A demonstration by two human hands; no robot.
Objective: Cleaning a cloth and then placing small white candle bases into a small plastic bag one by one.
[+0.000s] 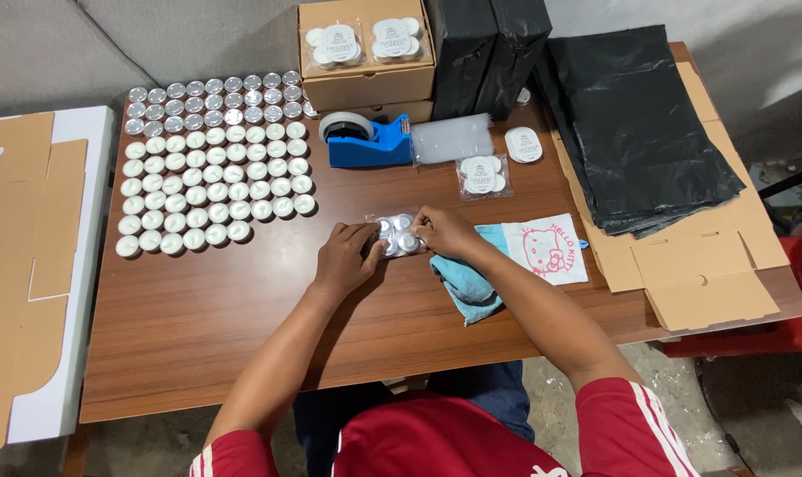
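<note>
A small clear plastic packet of tealight candles (397, 235) lies on the brown wooden table (242, 309). My left hand (344, 256) grips its left side and my right hand (443, 231) holds its right side. Rows of loose white tealights (211, 185) fill the table's left, with silver-cupped ones (215, 97) behind them. A finished packet (482, 175) lies beyond my right hand. A blue tape dispenser (365, 141) stands behind the packet I hold.
An open cardboard box (365, 84) with two packed packets sits at the back. Black plastic bags (639, 132) lie on flat cardboard (710, 265) at right. A blue cloth (467, 278) and a white printed cloth (547, 247) lie under my right forearm. More flat cardboard (21, 265) is at left.
</note>
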